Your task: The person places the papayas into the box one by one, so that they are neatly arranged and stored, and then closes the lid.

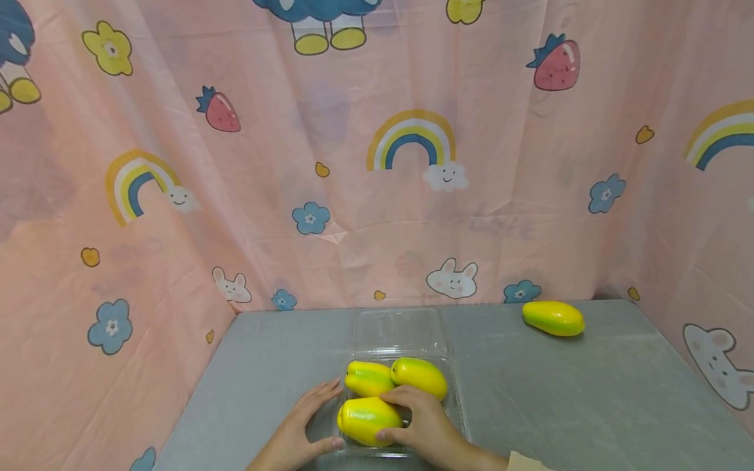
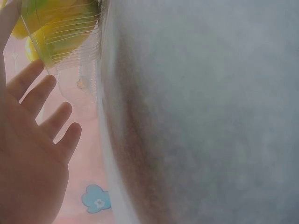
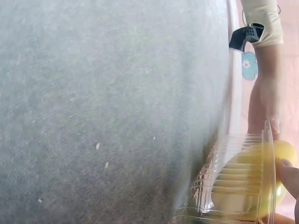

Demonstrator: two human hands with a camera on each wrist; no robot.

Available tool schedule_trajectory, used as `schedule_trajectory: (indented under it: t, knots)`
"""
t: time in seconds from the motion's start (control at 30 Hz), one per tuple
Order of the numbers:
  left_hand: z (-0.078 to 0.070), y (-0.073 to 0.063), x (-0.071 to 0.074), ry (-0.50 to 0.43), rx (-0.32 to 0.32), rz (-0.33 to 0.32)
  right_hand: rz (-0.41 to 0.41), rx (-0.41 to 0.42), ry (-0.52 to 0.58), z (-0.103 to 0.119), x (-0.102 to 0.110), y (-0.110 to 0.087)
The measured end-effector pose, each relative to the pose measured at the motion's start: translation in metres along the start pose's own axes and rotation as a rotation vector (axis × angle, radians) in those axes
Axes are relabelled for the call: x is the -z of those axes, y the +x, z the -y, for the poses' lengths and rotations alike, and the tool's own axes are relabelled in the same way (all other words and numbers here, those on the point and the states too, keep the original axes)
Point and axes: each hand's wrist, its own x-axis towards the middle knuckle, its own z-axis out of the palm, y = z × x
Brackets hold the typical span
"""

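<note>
An open clear plastic clamshell container (image 1: 460, 418) holds three glossy yellow-green papayas. Two lie at its back, a left papaya (image 1: 368, 378) and a right papaya (image 1: 419, 376). Across the front lies the third papaya (image 1: 366, 420); my right hand (image 1: 432, 425) grips its right end between thumb and fingers. My left hand (image 1: 300, 428) is at the container's left side, fingers spread and holding nothing. In the left wrist view, the fingertips of the left hand (image 2: 37, 154) come right up to the ribbed plastic wall (image 2: 72, 37).
The container's clear lid (image 1: 400, 330) is folded back toward the curtain. Another papaya (image 1: 554, 318) lies at the back right of the grey table (image 1: 559, 405). A pink patterned curtain (image 1: 353, 255) surrounds the table at the back and sides.
</note>
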Motion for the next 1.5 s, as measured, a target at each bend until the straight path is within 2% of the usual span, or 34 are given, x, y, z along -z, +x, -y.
schedule_trajectory:
  t: [0.53, 0.97, 1.17, 1.5]
  knots:
    - [0.0001, 0.0014, 0.0006, -0.006, -0.006, 0.0, 0.022, -0.009, 0.011, -0.0039, -0.0004, 0.0019]
    - [0.0028, 0.0011, -0.0002, -0.014, -0.039, -0.006, 0.044, -0.032, -0.007, -0.0025, 0.0007, 0.0015]
    - [0.0027, -0.0002, -0.0004, -0.022, -0.036, -0.008, 0.034, -0.014, -0.017, -0.0033, 0.0014, 0.0006]
    - [0.001, -0.0004, -0.0005, -0.011, -0.029, -0.007, 0.044, -0.032, -0.007, -0.0035, 0.003, -0.0015]
